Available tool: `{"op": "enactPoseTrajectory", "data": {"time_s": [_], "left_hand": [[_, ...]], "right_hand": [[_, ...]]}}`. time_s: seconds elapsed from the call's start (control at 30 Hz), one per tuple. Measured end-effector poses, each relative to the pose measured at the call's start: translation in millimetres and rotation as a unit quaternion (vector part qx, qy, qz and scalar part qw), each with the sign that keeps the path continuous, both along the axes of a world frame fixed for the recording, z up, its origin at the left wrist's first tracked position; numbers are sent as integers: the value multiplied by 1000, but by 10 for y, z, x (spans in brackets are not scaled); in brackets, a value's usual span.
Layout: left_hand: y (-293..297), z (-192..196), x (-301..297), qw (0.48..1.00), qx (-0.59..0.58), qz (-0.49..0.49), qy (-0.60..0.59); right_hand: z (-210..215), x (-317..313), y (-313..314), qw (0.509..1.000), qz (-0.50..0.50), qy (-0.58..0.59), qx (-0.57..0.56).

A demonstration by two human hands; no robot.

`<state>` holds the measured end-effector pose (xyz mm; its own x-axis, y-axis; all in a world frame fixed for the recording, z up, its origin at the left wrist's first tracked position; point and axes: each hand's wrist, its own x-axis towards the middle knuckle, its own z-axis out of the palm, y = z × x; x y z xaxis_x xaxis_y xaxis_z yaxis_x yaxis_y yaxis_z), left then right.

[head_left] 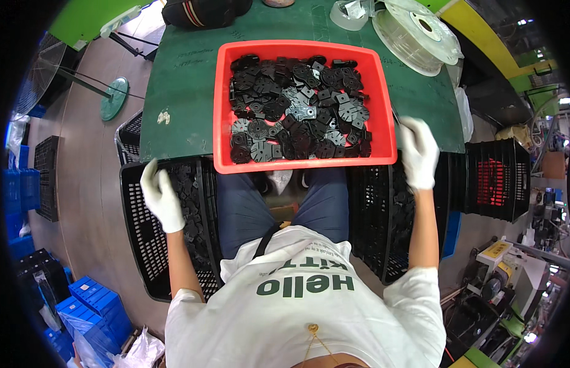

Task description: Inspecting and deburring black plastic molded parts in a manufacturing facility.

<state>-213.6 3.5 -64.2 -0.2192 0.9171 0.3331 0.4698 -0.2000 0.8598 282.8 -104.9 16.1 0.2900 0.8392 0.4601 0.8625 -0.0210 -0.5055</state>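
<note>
A red plastic tray [306,165] full of black moulded plastic parts [300,132] lies at the front edge of a green table [180,116]. Some parts look shiny grey where light strikes them. My left hand [162,197], in a white glove, is off the table edge above a black crate; its fingers are apart and nothing shows in them. Beside the tray's right wall is my right hand [420,153], also gloved, with blurred, curled fingers. A thin dark thing [394,115] shows at its fingertips; its kind cannot be made out.
Black slatted crates [144,245] with dark parts stand on both sides of my legs. On the table are a clear spool [413,37], a tape roll [348,17] and a dark bag [205,12]. Blue bins [98,306] are at left, a fan [113,98] behind them.
</note>
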Motion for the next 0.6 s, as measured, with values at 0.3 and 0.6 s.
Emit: {"op": "enactPoseTrajectory", "data": {"time_s": [0.3, 0.6], "left_hand": [[-69, 770, 1040, 978, 103, -179, 28], [57, 798, 1474, 968, 59, -241, 26]], "right_hand": [[-150, -708, 1477, 922, 205, -262, -198], [-67, -628, 1359, 962, 155, 114, -195]]}}
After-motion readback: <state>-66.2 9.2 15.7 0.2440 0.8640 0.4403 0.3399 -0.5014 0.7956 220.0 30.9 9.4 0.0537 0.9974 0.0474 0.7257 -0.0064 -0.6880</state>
